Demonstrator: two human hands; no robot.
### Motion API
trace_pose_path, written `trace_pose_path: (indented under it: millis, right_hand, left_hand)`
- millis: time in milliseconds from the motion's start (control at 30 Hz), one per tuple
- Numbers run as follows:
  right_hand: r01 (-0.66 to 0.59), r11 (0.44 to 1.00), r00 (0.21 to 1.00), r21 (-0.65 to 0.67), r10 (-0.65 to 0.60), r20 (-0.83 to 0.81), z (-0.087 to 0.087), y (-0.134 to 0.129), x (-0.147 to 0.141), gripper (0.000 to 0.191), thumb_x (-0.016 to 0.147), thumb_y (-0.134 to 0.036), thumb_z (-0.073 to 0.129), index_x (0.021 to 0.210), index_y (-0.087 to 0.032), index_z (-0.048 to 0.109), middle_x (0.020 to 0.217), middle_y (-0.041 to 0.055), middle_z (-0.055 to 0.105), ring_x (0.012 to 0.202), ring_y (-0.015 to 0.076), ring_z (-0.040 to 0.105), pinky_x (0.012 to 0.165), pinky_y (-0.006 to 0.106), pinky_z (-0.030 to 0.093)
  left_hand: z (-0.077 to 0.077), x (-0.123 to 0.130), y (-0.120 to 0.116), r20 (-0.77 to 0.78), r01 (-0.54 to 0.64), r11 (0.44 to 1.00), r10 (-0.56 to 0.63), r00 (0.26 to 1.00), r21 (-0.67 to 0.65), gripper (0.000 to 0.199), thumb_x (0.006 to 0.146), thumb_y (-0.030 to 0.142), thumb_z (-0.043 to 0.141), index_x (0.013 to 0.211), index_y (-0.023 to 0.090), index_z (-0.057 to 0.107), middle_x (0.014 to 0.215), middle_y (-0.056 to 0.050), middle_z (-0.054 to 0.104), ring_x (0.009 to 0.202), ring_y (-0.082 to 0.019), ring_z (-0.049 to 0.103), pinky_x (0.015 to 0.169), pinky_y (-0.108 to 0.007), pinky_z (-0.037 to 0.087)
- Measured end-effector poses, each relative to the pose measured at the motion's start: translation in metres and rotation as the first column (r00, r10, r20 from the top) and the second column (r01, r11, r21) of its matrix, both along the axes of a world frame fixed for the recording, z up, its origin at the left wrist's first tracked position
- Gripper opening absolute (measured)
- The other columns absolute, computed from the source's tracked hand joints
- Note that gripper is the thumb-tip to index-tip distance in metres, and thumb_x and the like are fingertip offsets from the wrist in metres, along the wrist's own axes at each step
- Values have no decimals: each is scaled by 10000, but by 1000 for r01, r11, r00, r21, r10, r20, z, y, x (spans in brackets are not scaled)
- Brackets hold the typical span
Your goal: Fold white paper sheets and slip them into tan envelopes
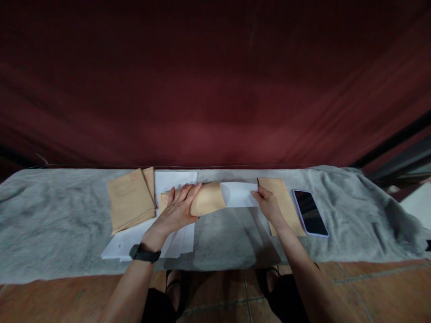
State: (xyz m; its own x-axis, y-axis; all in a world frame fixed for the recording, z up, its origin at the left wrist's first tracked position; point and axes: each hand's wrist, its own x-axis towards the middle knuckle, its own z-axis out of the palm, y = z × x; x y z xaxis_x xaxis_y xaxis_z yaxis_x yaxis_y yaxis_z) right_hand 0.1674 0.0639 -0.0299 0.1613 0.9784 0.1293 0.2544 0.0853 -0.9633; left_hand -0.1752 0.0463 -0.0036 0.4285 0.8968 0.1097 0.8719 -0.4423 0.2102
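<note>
A brown envelope (208, 198) lies crosswise in the middle of the grey cloth, its open end facing right. My left hand (180, 207) rests on the envelope's left part with its fingers spread. A white paper (239, 194) sticks out of the envelope's right end. Its right edge is pinched between the thumb and fingers of my right hand (266, 202). How far the paper reaches inside the envelope is hidden. Under and beside my left hand are white sheets (188, 237).
Several brown envelopes (129, 199) are stacked at the left, partly over the white sheets. Another brown envelope (288, 211) lies beneath my right hand. Beside it is a phone (310, 213) on the grey cloth (229, 242). A dark red surface (215, 112) rises behind.
</note>
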Motion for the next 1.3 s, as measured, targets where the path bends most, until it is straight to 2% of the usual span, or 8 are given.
trace_pose_path:
  millis: [333, 500, 633, 800, 933, 1100, 1233, 1300]
  right_hand:
    - [-71, 992, 994, -103, 62, -93, -18, -17, -38, 376, 817, -562, 616, 766, -204, 722, 662, -1, 627, 579, 155, 525, 529, 265, 410]
    - [-13, 999, 999, -29, 12, -47, -22, -17, -43, 270, 769, -461, 679, 624, -236, 715, 950, 59, 686, 970, 227, 621, 889, 336, 494]
    - [-148, 989, 989, 9, 149, -21, -22, -18, -46, 257, 809, -375, 625, 610, -247, 724, 1139, 67, 718, 1176, 240, 611, 1022, 365, 467]
    - [-136, 991, 988, -15, 137, 67, -21, -21, -47, 266, 836, -263, 548, 625, -250, 708, 1082, 61, 756, 1027, 238, 691, 929, 382, 529]
    - [-119, 991, 986, 56, 111, 126, -17, -24, -47, 223, 821, -193, 541, 775, -259, 749, 1237, 70, 709, 1113, 245, 670, 973, 374, 509]
    - [-14, 998, 983, 53, 4, 184, -15, -24, -49, 255, 801, -163, 524, 959, -251, 704, 974, 55, 711, 884, 218, 675, 844, 340, 515]
    - [6, 998, 999, 55, -9, 38, -18, -21, -52, 188, 782, -211, 564, 956, -240, 628, 856, 5, 666, 797, 182, 637, 749, 290, 502]
    - [33, 999, 994, 34, -29, -107, -19, -19, -54, 311, 747, -242, 610, 1058, -243, 599, 783, -38, 620, 713, 154, 611, 664, 252, 490]
  left_hand:
    - [1, 37, -5, 1, 131, 987, -132, 991, 88, 1036, 778, 301, 725, 1629, 281, 134, 1604, -140, 350, 1507, -367, 279, 1234, -655, 119]
    - [3, 46, -9, -1, 148, 986, -148, 989, 73, 1014, 785, 281, 705, 1629, 264, 145, 1595, -159, 361, 1509, -353, 288, 1239, -641, 118]
    - [3, 49, -10, -2, 167, 984, -167, 986, 68, 1004, 786, 271, 705, 1627, 261, 156, 1586, -160, 379, 1511, -355, 291, 1241, -635, 116]
    - [1, 50, -9, 5, 177, 982, -178, 984, 70, 1014, 781, 270, 711, 1627, 274, 151, 1597, -160, 376, 1509, -361, 300, 1242, -630, 105]
    - [2, 51, -8, 1, 180, 982, -180, 984, 65, 998, 787, 284, 717, 1624, 268, 174, 1591, -165, 384, 1504, -364, 310, 1242, -630, 114]
    - [2, 52, -8, 16, 187, 980, -189, 982, 66, 993, 791, 328, 728, 1622, 257, 190, 1591, -158, 388, 1501, -365, 315, 1247, -621, 125]
    - [3, 53, -8, 19, 198, 977, -200, 980, 76, 1003, 794, 335, 734, 1624, 261, 177, 1596, -161, 374, 1508, -356, 301, 1250, -609, 115]
    - [3, 52, -7, 18, 199, 977, -201, 979, 77, 1008, 798, 340, 734, 1627, 261, 164, 1605, -166, 360, 1517, -353, 283, 1251, -606, 111]
